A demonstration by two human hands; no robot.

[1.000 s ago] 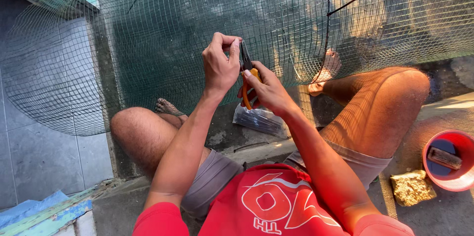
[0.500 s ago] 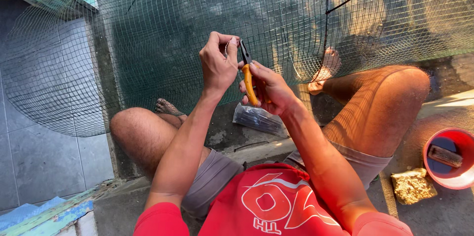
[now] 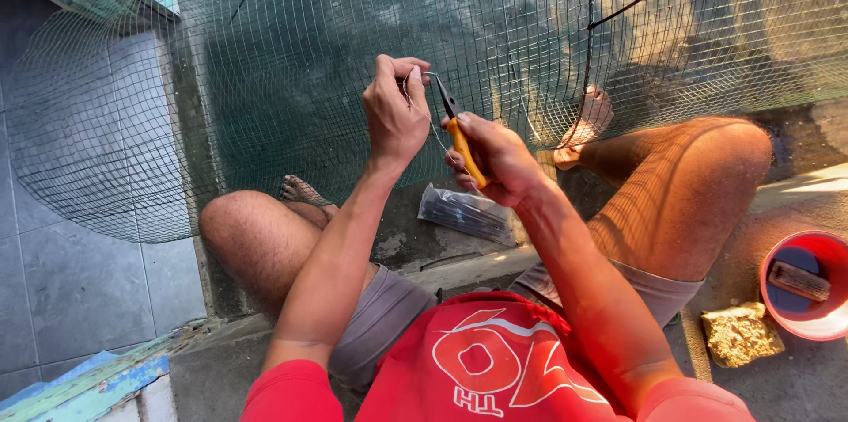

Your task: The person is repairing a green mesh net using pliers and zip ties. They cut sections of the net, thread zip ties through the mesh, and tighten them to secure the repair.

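Note:
I sit with knees apart facing a large curved sheet of green wire mesh [image 3: 265,77]. My left hand [image 3: 396,113] pinches a thin wire against the mesh, fingers closed around it. My right hand [image 3: 495,155] grips pliers with orange handles [image 3: 461,139], and the dark jaws point up to the wire just beside my left fingertips. A thin strand of wire hangs down between the two hands.
A clear plastic bag of dark rods [image 3: 468,212] lies on the concrete between my legs. At right stands a red bowl [image 3: 808,285] holding a blue lid and a wooden piece, with a yellow sponge-like block [image 3: 740,334] next to it. Painted planks [image 3: 88,382] lie lower left.
My right hand has tilted the pliers, and their jaws now meet the wire at my left fingertips. My left hand kept its pinch on the mesh.

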